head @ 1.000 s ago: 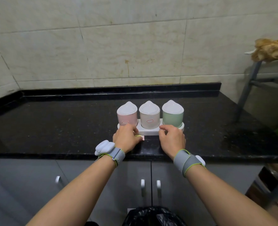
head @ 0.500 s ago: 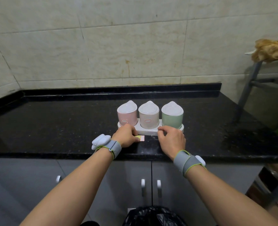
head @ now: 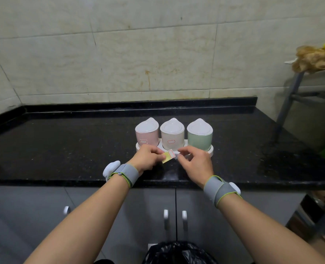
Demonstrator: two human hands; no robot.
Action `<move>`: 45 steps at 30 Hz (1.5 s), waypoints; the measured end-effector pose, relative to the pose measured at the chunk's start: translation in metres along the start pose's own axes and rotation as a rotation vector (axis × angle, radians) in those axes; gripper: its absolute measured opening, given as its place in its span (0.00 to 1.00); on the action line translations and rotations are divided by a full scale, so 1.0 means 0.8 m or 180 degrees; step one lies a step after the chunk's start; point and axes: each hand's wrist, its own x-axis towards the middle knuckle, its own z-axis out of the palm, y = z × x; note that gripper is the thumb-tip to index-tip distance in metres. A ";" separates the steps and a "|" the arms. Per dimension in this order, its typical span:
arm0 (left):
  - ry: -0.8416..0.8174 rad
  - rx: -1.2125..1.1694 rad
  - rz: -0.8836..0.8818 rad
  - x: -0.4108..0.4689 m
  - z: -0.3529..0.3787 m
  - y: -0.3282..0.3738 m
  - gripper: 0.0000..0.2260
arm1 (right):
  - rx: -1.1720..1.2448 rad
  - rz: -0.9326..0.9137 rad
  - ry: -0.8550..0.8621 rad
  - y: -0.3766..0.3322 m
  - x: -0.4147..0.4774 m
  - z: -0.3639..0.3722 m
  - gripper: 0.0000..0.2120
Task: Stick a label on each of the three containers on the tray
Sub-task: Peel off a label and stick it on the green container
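Three lidded containers stand in a row on a white tray (head: pixel 210 149) on the black counter: pink (head: pixel 147 137), cream (head: pixel 172 137) and green (head: pixel 199 139). The pink and cream ones each carry a red-edged white label on the front; the green one's front shows none. My left hand (head: pixel 146 157) pinches a small yellow backing strip (head: pixel 167 157) that bears one white label, just in front of the tray. My right hand (head: pixel 195 161) is at the strip's right end, its fingertips curled at the label's edge.
The black counter (head: pixel 72 147) runs to a tiled wall, with its front edge just below my wrists. Grey cabinet doors (head: pixel 154 210) and a black bin bag (head: pixel 177 252) are below. A metal rack (head: pixel 299 88) with a mop head stands at the right.
My left hand has lifted the label strip off the counter and tilted it up. My right hand has moved from the tray's edge to the strip's right end.
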 end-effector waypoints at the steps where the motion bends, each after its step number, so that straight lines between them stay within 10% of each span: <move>1: -0.0064 -0.0093 0.0004 -0.001 0.002 0.001 0.06 | 0.0045 -0.0005 -0.0049 0.000 0.001 0.000 0.06; 45: -0.0519 -0.0519 0.0245 0.003 0.011 -0.005 0.06 | -0.0054 -0.0313 -0.0206 0.007 0.004 0.002 0.04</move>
